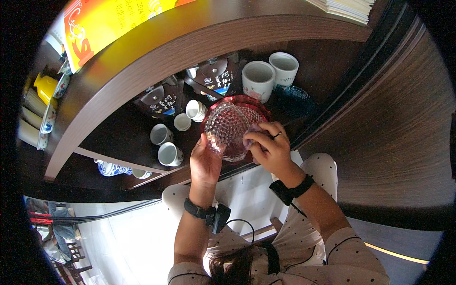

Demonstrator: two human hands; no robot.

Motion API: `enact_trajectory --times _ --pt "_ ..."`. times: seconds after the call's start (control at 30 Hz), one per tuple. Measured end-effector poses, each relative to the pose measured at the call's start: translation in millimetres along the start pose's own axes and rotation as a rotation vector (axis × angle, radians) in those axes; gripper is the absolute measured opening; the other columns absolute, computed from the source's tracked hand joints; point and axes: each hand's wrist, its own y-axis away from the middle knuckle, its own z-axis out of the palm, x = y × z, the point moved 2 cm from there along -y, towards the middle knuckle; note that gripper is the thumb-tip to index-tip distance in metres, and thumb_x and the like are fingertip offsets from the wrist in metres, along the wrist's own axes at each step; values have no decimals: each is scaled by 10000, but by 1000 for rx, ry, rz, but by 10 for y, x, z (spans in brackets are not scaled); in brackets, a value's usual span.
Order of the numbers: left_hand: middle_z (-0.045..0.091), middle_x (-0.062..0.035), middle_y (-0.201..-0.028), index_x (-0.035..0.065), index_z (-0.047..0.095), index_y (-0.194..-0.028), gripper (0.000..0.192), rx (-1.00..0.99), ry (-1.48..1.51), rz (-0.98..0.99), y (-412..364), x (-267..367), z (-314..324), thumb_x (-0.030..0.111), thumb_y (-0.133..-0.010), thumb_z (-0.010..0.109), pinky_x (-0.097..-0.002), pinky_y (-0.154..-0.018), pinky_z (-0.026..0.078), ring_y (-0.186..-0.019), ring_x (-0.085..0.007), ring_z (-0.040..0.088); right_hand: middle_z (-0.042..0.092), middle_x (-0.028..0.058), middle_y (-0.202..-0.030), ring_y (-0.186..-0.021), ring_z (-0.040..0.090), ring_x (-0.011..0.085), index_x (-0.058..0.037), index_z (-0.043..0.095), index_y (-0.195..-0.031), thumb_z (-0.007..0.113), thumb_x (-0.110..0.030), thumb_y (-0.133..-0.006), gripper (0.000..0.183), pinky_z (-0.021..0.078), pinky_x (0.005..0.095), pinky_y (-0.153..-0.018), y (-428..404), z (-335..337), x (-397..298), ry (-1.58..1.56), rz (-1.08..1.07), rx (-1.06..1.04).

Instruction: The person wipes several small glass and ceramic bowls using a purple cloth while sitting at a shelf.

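Note:
Before me is a clear, textured glass bowl (pixel 228 126), tilted over a red scalloped dish (pixel 245 98). My left hand (pixel 205 162) holds the bowl by its near left side, the thumb along the edge. My right hand (pixel 272 148), a ring on one finger, pinches a crumpled purplish cloth (pixel 251 137) against the bowl's right side. Part of the cloth is hidden behind the fingers. How far the red dish extends under the bowl cannot be seen.
Two white floral pots (pixel 259 80) and a dark teal glass dish (pixel 294 101) stand behind on the dark shelf (pixel 117 131). To the left are stacked small white cups (pixel 195 109), two larger cups (pixel 170 154) and boxed sets (pixel 162 98). A curved wooden board (pixel 199 39) overhangs them.

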Motion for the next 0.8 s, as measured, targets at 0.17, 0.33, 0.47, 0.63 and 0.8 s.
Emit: enact_trajectory --times 0.17,0.33,0.47,0.63,0.8 --pt "589 -72 -954 18 532 -973 205 26 -15 -2 14 -9 64 191 -864 519 -312 -777 452 -876 -175 565 522 84 -915 -830 523 250 -107 638 -864 609 0 -609 278 446 343 -699 -32 -70 76 51 75 -5" --pt "581 -90 -939 0 525 -951 205 -38 -125 10 59 -7 185 190 -876 498 -300 -771 447 -858 -171 560 545 108 -908 -857 514 304 -119 621 -871 582 -42 -665 223 434 388 -743 -23 -135 287 -5 270 117" --pt "571 -73 -885 6 531 -919 174 -43 -215 76 73 -8 120 172 -878 500 -282 -739 437 -806 -151 547 580 94 -822 -756 556 204 -57 609 -862 512 -41 -714 178 449 298 -689 30 -113 389 -471 563 31" --pt "547 -46 -816 16 544 -836 137 -88 -425 227 124 18 200 148 -869 532 -238 -705 403 -760 -111 511 600 54 -798 -729 556 131 -6 589 -812 485 -109 -770 153 453 261 -684 32 -72 347 -963 739 -221" --pt "545 -49 -792 -2 542 -805 121 -139 -981 510 238 9 351 105 -861 541 -228 -691 396 -732 -117 500 596 33 -773 -701 558 106 -16 591 -795 494 -241 -867 256 456 232 -652 7 8 204 -991 800 -386"
